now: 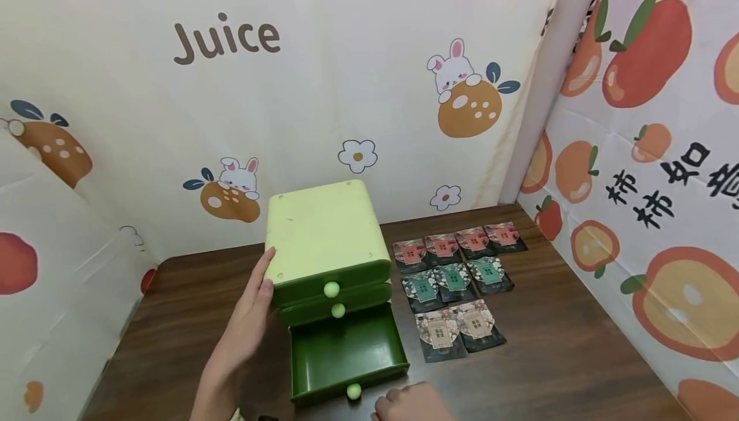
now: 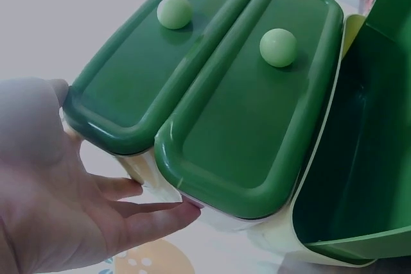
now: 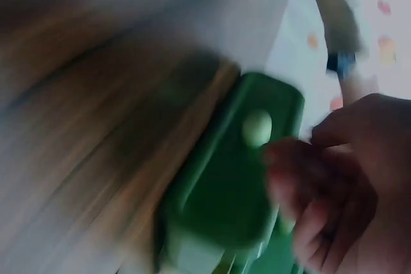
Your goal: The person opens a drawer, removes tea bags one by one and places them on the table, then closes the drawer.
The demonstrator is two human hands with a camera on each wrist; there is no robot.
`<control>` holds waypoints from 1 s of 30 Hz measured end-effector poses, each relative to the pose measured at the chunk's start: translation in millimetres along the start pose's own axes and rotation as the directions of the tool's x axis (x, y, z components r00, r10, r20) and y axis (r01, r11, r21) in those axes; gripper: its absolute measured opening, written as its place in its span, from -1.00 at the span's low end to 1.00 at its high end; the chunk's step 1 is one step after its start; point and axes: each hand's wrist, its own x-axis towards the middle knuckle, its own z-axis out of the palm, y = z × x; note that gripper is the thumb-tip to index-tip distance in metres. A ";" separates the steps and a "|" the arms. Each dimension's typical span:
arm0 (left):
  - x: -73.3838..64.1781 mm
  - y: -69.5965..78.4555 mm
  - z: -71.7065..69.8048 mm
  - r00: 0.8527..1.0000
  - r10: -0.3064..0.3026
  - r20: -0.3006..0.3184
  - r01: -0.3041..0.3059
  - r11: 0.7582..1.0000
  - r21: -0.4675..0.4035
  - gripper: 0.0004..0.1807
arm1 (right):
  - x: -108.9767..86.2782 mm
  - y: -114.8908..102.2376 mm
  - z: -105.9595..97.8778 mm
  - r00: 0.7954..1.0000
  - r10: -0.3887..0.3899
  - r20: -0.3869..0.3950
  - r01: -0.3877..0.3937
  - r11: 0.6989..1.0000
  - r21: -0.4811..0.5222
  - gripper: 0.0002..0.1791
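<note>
A small drawer cabinet (image 1: 323, 228) with a pale green top and dark green drawer fronts stands on the wooden table. Its bottom drawer (image 1: 346, 350) is pulled out and shows a bare interior; the upper two drawers are closed. Against the cabinet's left side rests my left hand (image 1: 251, 312), and in the left wrist view the spread fingers (image 2: 160, 226) touch that side wall. My right hand (image 1: 414, 402) is just right of the bottom drawer's round knob (image 1: 354, 391), fingers loosely curled, holding nothing. It is blurred in the right wrist view.
Flat sachets lie in rows right of the cabinet: several red ones (image 1: 441, 248) at the back, three green ones (image 1: 454, 280) in the middle, two beige ones (image 1: 439, 334) in front. Printed cloth curtains (image 1: 358, 87) stand behind and at both sides of the table (image 1: 560, 344).
</note>
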 end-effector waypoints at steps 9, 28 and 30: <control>0.0 -0.9 3.2 0.998 -0.056 0.009 0.057 0.998 -0.024 -0.24 | 36.9 -23.8 20.9 0.963 0.231 0.141 -0.204 0.961 -0.187 -0.37; 0.4 1.0 4.4 0.997 -0.077 -0.013 0.077 0.997 -0.003 -0.24 | 80.2 -13.7 31.7 0.978 0.207 -0.004 -0.201 0.946 -0.254 -0.36; 0.4 0.3 5.5 0.997 -0.078 -0.013 0.077 0.997 -0.004 -0.24 | 84.5 -10.1 32.6 0.977 0.212 -0.028 -0.212 0.944 -0.253 -0.35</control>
